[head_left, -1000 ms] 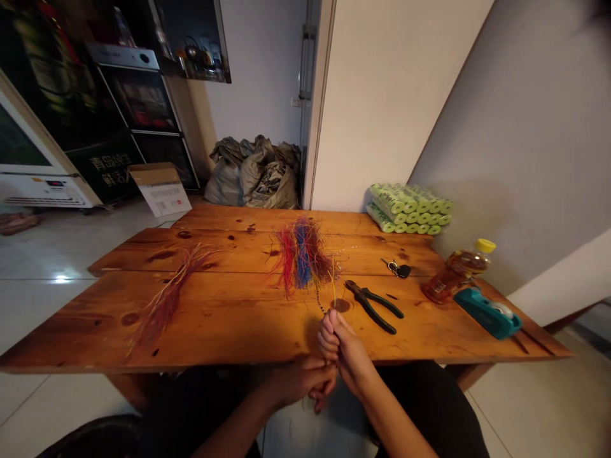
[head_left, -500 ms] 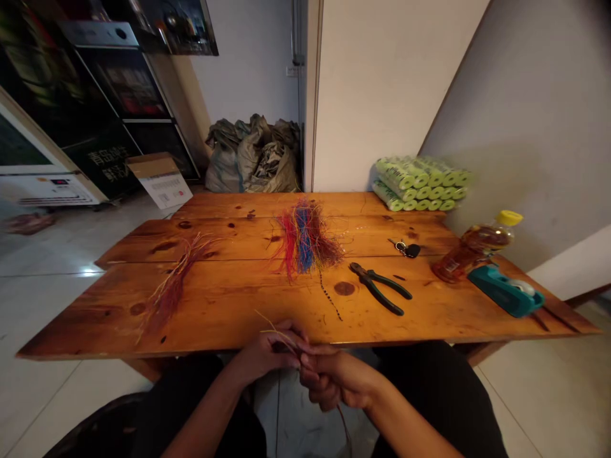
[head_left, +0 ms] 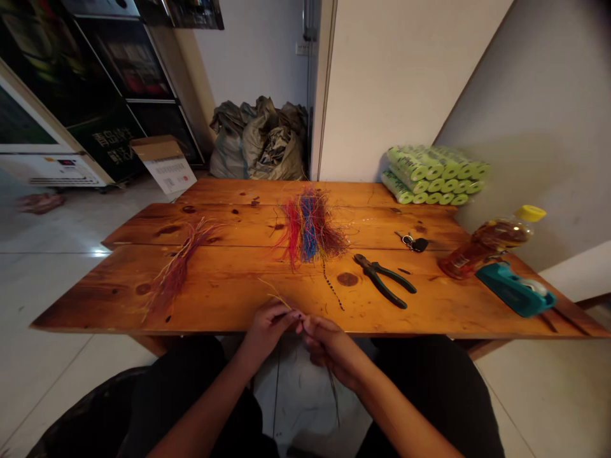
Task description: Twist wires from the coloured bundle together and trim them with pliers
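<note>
Both of my hands meet at the near edge of the wooden table [head_left: 229,305]. My left hand [head_left: 270,327] pinches thin yellowish wire strands [head_left: 274,294] that stick up and to the left over the table edge. My right hand [head_left: 329,346] is closed on the same strands, whose ends hang down below it toward my lap. A heap of red, blue, yellow and purple wires [head_left: 310,226] lies mid-table beyond the hands. A short twisted dark cord [head_left: 333,289] lies between that heap and my hands.
A second bunch of reddish wires [head_left: 179,267] lies at the left. Green-handled pliers [head_left: 386,280], keys [head_left: 414,242], an oil bottle [head_left: 491,242], a teal tape dispenser [head_left: 518,289] and green rolls [head_left: 434,175] sit at the right. Sacks [head_left: 260,140] stand behind.
My right hand came down from over the table to the near edge. Both hands now pinch the strands together at the edge, with the strand tips pointing up-left.
</note>
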A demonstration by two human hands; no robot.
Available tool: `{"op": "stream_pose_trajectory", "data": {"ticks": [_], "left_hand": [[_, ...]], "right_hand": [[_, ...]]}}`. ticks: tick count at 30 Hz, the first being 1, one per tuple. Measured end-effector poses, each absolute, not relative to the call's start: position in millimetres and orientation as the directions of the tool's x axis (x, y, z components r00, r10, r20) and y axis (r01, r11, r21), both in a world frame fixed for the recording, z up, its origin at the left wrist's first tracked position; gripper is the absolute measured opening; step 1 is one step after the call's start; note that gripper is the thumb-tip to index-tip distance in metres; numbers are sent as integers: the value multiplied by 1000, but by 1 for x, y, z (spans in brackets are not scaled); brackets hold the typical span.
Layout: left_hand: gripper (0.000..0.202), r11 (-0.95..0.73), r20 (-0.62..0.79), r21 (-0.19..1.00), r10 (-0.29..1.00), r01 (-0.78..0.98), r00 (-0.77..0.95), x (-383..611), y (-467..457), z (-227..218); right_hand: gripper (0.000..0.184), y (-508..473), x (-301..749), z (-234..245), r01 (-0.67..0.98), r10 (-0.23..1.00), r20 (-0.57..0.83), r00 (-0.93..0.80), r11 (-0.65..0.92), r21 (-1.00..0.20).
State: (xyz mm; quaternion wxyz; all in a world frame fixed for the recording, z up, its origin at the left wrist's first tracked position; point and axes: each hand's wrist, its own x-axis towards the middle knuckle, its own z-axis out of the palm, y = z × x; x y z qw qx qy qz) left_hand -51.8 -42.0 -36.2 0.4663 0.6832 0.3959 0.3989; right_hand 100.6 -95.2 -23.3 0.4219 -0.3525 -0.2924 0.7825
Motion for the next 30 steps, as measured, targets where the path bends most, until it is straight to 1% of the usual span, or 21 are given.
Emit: {"op": "stream_pose_trajectory", "data": {"ticks": [2, 3, 6, 8, 9, 10, 11, 12, 13, 14, 15, 16, 18, 20, 23, 25, 27, 30], "left_hand": [[19, -223, 169, 958, 947, 182, 273, -50, -43, -37], [19, -189, 142, 969, 954, 159, 263, -49, -44, -38], [15, -53, 27, 997, 929, 62, 370, -47, -45, -37], [12, -19, -1, 999, 892, 38, 451, -47, -44, -38], [11, -21, 2, 999, 887, 37, 461, -47, -44, -38], [11, -27, 8, 999, 895, 36, 445, -47, -43, -39], [11, -27, 12, 999, 913, 31, 407, -47, -42, -40], [11, -19, 11, 1000, 936, 20, 351, -48, -41, -41], [11, -3, 3, 1000, 959, 1, 283, -48, -40, -42], [12, 16, -10, 1000, 975, -26, 220, -48, -38, -43], [13, 36, -26, 998, 984, -56, 174, -49, -37, -45], [15, 58, -44, 995, 988, -87, 150, -49, -35, -46], [16, 102, -80, 984, 985, -146, 153, -50, -32, -47], [17, 146, -109, 970, 975, -194, 192, -50, -30, -47], [15, 199, -141, 953, 959, -229, 246, -50, -29, -45], [14, 219, -155, 950, 949, -222, 273, -50, -29, -44], [15, 223, -155, 952, 942, -210, 296, -51, -29, -44], [16, 212, -144, 959, 938, -191, 315, -52, -29, -44]], "right_hand": [[25, -95, 99, -23, -405, 907, -295, -299, -401, -822], [26, -95, 99, -24, -389, 914, -297, -278, -390, -835], [26, -95, 98, -25, -383, 907, -304, -290, -401, -832], [26, -94, 99, -27, -328, 897, -305, -318, -407, -853], [26, -93, 101, -28, -260, 900, -292, -322, -381, -887], [27, -91, 104, -29, -157, 917, -257, -306, -315, -936], [28, -88, 108, -30, -21, 946, -190, -264, -203, -979], [27, -84, 114, -31, 147, 975, -92, -200, -63, -987], [26, -81, 120, -31, 334, 991, 25, -130, 68, -940], [24, -77, 127, -31, 516, 988, 140, -62, 152, -843], [21, -74, 134, -30, 670, 975, 223, -14, 175, -721], [20, -72, 139, -30, 787, 963, 270, 16, 154, -598], [20, -69, 146, -28, 919, 962, 271, 27, 83, -386], [20, -67, 146, -26, 971, 970, 242, 6, 51, -232], [21, -64, 138, -23, 995, 975, 219, -45, 65, -82], [24, -60, 131, -18, 997, 980, 181, -76, 77, 2], [26, -55, 125, -12, 994, 991, 99, -91, 83, 77], [27, -42, 118, -2, 986, 993, -43, -109, 114, 122]]}}
